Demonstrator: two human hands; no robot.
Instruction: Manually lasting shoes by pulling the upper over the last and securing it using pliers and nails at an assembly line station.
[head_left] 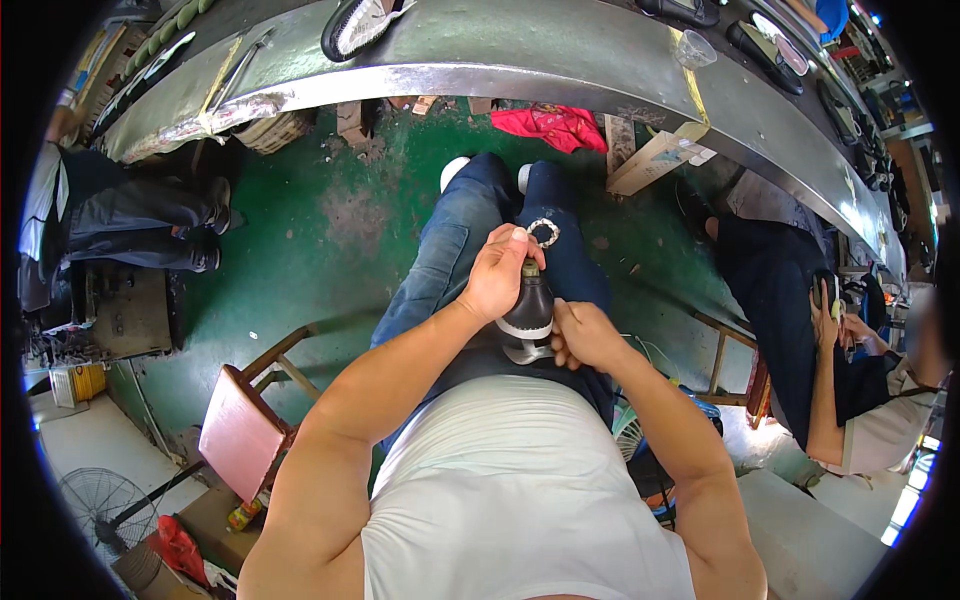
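Note:
A black shoe with a white edge rests upright in my lap, between my thighs. My left hand is closed on its far part, with the thumb raised along the top. Just beyond the thumb is a pale, twisted-looking ring; whether it is joined to the shoe, I cannot tell. At the near right side of the shoe, my right hand has its fingers curled in against the white edge. What lies in those fingers is hidden. A smooth grey curved piece shows below the near end of the shoe.
A long metal-topped bench curves across ahead, with a shoe on it. Red cloth lies beneath. Left are a pink-seated chair and a fan. People sit on both sides; the one at right holds something near their lap.

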